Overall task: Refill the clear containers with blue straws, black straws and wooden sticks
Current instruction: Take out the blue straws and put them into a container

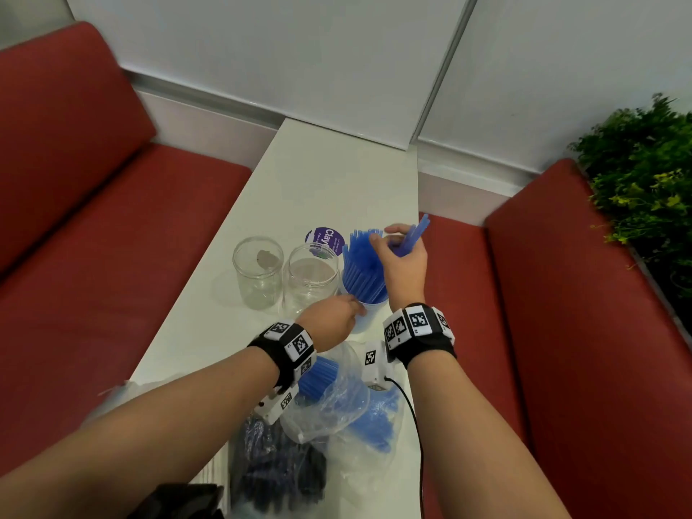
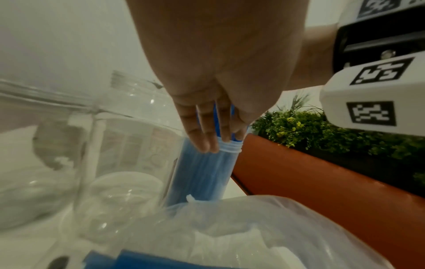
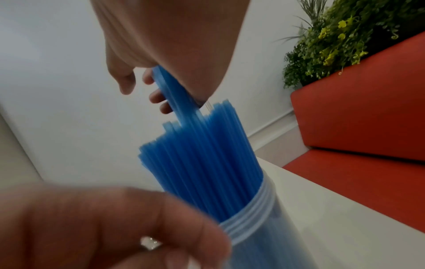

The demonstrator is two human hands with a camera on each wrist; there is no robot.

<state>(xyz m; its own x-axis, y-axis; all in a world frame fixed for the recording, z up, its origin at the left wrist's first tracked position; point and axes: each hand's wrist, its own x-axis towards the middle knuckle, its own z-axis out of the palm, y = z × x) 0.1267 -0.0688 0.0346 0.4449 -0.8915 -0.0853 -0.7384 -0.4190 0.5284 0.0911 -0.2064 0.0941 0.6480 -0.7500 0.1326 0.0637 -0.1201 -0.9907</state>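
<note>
- Right hand [image 1: 400,262] is curling its fingers around a small bunch of translucent blue plastic straws [image 1: 410,237], holding them tilted just above the straws already standing in the jar (in the right wrist view, their lower ends are reaching down among the packed ones).
- Left hand [image 1: 329,320] is wrapping around the clear threaded plastic container packed with blue straws [image 1: 365,273], gripping it near the rim; the fingers [image 2: 204,134] are lying against its neck in the left wrist view.
- That filled container is standing upright on the long white table [image 1: 318,189], near its right edge.
- Two clear, wide-mouthed plastic jars are standing just to its left: the middle jar [image 1: 310,279] and the far-left jar [image 1: 258,271], both holding no straws.
- A round purple printed lid or disc [image 1: 325,239] is lying flat behind the middle jar.
- A crumpled clear plastic bag with more blue straws [image 1: 337,402] is lying on the table below the wrists, and a clear bag of dark straws [image 1: 277,466] is lying nearer the person.
- Red cushioned benches [image 1: 112,219] are flanking the table, with a leafy green plant [image 1: 644,174] at the right.
</note>
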